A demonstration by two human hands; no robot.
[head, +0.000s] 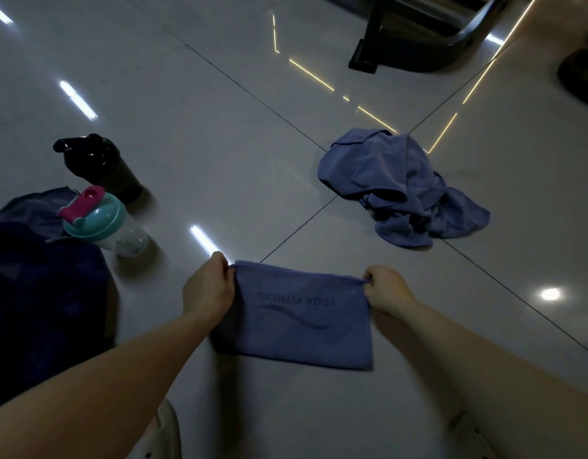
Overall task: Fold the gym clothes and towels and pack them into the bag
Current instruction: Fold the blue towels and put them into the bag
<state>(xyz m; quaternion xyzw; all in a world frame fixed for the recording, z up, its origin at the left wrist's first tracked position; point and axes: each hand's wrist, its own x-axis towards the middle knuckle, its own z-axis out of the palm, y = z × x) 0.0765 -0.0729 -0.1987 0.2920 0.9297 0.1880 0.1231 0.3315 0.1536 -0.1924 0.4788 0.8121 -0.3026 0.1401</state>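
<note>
A blue towel [299, 319] printed "YOGA FITNESS" is folded into a rectangle low over the tiled floor in front of me. My left hand [208, 289] pinches its far left corner. Its far right corner is pinched by my right hand [387, 291]. A crumpled heap of blue clothes or towels [398, 187] lies on the floor beyond, to the right. At the left edge sits a dark navy bag [44, 309], with a grey garment [37, 208] behind it.
A clear shaker bottle with a teal lid and pink cap [100, 223] lies by the bag, a black shaker bottle [100, 167] behind it. A black machine frame [415, 38] stands at the back. Dark shoes [580, 77] sit at the right edge. My shoes show at the bottom.
</note>
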